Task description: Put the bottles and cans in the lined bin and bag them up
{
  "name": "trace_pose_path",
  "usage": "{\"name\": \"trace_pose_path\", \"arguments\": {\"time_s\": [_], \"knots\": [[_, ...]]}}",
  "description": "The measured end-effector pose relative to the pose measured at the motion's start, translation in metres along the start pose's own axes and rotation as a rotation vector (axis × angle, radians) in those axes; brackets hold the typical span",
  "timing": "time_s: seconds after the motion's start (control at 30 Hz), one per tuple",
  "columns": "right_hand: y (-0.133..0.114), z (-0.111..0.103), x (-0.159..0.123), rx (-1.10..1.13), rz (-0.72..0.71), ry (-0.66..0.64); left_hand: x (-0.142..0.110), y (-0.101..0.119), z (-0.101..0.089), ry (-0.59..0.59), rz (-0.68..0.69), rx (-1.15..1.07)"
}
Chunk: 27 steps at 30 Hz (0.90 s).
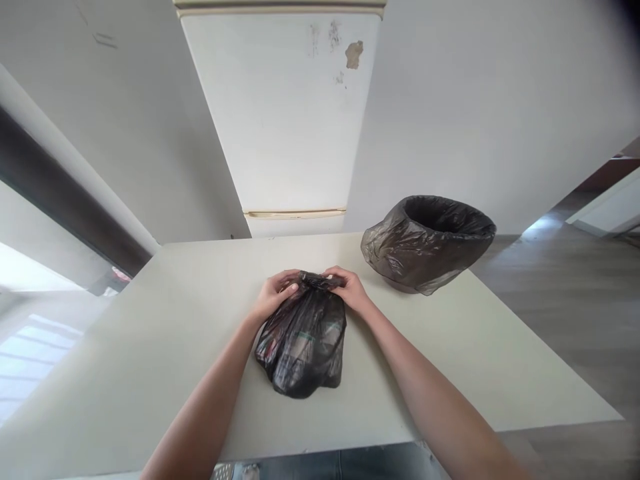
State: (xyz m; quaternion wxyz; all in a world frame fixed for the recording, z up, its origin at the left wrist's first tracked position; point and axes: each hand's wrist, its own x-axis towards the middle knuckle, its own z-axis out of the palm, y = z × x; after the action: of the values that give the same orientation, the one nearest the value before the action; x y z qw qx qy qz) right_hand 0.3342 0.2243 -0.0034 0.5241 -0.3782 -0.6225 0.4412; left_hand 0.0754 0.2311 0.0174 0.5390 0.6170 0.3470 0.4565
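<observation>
A filled black plastic bag (305, 347) lies on the white table, its top gathered and twisted at the far side. Through the thin plastic, packaging with a green line and some red shows faintly. My left hand (277, 290) pinches the left side of the gathered top between thumb and fingers. On the right side of that top, my right hand (347, 287) grips the plastic the same way. Both forearms reach in from the near edge, one on each side of the bag.
A bin lined with a black bag (395, 250) stands at the table's back right corner, its mouth open. Behind the white table (165, 347) rises a white fridge (290, 113) with worn patches. Grey floor (540, 287) lies to the right.
</observation>
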Motion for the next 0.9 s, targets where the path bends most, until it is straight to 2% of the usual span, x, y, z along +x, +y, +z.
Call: {"name": "trace_pose_path", "arguments": {"time_s": [0.13,0.2,0.3,0.43,0.6,0.67,0.77,0.9], "knots": [[-0.001,-0.002,-0.001,-0.023,0.011,-0.022,-0.001,0.003,0.006,0.038,0.069,0.203],[-0.002,-0.002,-0.003,0.023,0.027,0.033,-0.003,0.004,0.006,0.082,0.102,0.211],[0.000,-0.003,-0.005,0.152,0.051,0.195,-0.007,0.006,0.001,0.200,0.133,0.097],[0.005,-0.010,-0.003,0.295,0.037,0.358,-0.009,0.009,-0.013,0.382,0.070,-0.227],[0.001,-0.022,-0.003,0.337,-0.050,0.370,-0.005,0.001,-0.028,0.517,0.056,-0.508],[-0.005,-0.023,-0.005,0.367,-0.037,0.348,-0.004,-0.004,-0.031,0.566,0.029,-0.544],[-0.008,-0.021,-0.006,0.333,0.004,0.354,-0.002,-0.011,-0.035,0.564,0.009,-0.522],[0.005,-0.016,-0.004,0.080,0.090,0.463,0.003,-0.022,-0.046,0.583,-0.011,-0.471]]}}
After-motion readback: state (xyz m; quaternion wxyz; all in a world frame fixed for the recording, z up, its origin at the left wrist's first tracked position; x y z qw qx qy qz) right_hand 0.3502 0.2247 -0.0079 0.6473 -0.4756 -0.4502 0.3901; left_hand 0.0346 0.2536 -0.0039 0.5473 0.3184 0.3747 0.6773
